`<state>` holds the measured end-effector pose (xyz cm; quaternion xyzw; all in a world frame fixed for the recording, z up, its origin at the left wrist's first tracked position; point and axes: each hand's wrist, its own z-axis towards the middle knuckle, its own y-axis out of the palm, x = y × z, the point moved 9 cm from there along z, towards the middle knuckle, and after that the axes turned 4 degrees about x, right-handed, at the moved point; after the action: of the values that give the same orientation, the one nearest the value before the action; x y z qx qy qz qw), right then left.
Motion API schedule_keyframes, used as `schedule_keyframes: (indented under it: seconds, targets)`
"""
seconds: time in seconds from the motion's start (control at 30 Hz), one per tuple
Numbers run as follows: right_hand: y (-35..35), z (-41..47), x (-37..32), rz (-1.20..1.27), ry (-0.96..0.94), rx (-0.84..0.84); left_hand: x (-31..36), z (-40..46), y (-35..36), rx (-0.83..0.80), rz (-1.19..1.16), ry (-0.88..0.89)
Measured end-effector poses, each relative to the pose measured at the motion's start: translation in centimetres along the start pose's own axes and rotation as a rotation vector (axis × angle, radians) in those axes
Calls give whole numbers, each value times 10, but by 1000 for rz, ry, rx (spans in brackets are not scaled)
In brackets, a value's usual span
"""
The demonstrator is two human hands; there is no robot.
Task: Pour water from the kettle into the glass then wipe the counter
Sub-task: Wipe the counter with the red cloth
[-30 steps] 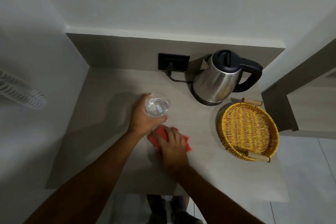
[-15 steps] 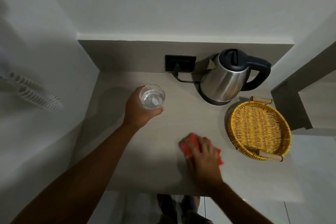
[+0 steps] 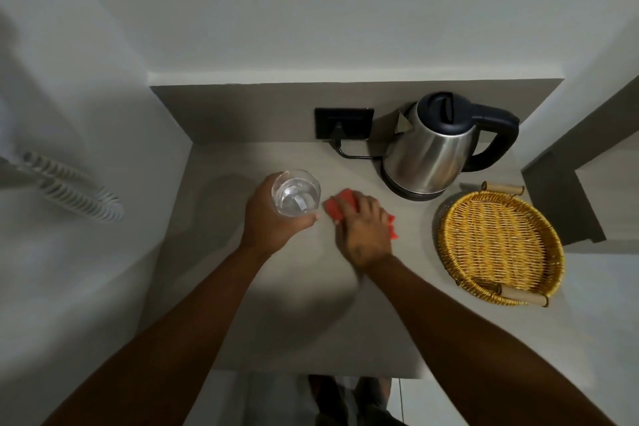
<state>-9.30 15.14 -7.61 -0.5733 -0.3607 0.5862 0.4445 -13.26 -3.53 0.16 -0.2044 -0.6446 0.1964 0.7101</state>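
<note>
Grey desk (image 3: pixel 242 304) in a white-walled corner: right hand (image 3: pixel 363 232), pressing the red cloth (image 3: pixel 340 206), has swept back from the front edge to beside the water-filled glass (image 3: pixel 295 193) gripped and lifted by left hand (image 3: pixel 273 221), kettle (image 3: pixel 432 145) parked on its base, so wiping is mid-pass.

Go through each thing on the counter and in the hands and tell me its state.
Glass: holds water, upright, gripped by left hand.
Cloth: flat on counter, pressed under right hand.
Kettle: upright on its base, lid shut, plugged in.
Basket: empty, on counter.
</note>
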Motion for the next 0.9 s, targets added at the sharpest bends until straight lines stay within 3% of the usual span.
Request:
schedule_keyframes:
  seconds: [0.2,0.7,0.9]
  targets:
    - [-26,-48,64,-42,121,78,-7,-18,42,-66,-62,-83]
    - [-43,-47,59,41,168,-4,5,-39,86,-151,-132,-77]
    - [-114,-60,107,108,394,290,-2,-33,87,-177,102,35]
